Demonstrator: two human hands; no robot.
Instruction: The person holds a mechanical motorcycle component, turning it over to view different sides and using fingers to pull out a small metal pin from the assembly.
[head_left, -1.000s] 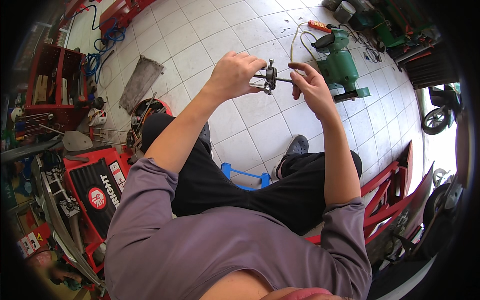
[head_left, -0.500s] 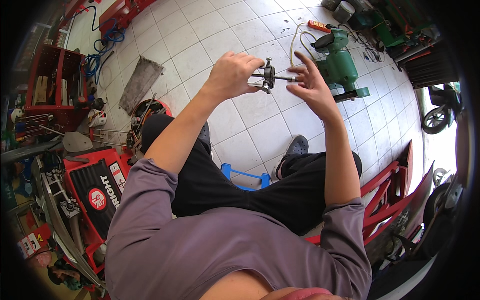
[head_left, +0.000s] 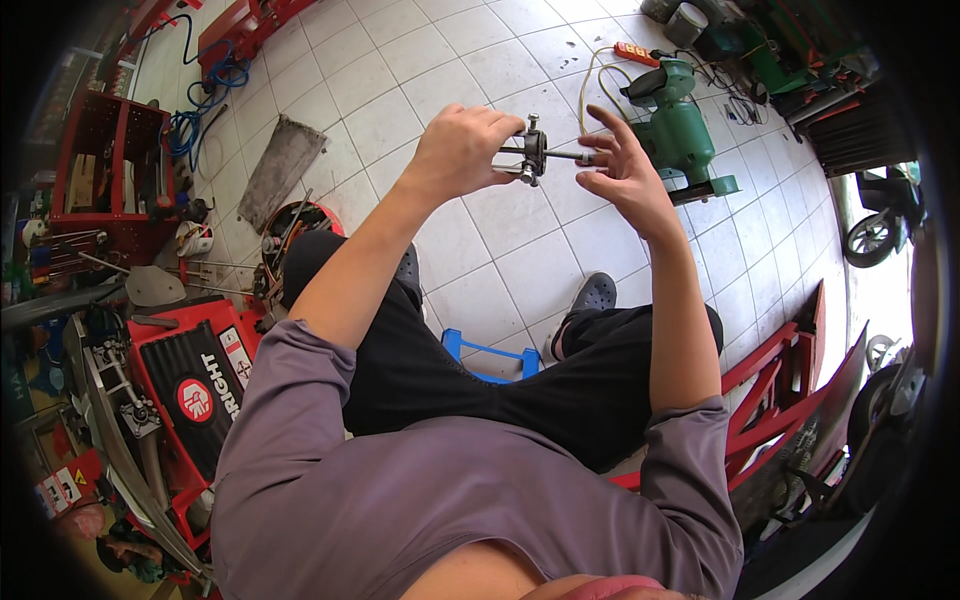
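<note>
My left hand (head_left: pixel 455 150) is closed around the arms of a small metal gear puller (head_left: pixel 535 150), held level above the tiled floor. Its dark crosspiece has bright bolts at top and bottom, and a thin centre screw sticks out to the right. Most of the arms, and anything between them, are hidden by my left hand. The fingers of my right hand (head_left: pixel 630 175) are spread around the end of the screw; the index finger points up and the thumb stays apart below. The fingertips come close to the screw's end, perhaps touching it.
A green bench grinder (head_left: pixel 685 135) stands beyond my right hand, near an orange power strip (head_left: pixel 637 52). Left are a flat grey slab (head_left: pixel 283 168), a red tool bin (head_left: pixel 318 215) and a red-black case (head_left: pixel 190 380). A blue stool edge (head_left: pixel 490 360) shows between my legs.
The gear puller and my left hand have shifted very slightly left. My right hand's fingers remain spread, with only a small movement at the screw's end.
</note>
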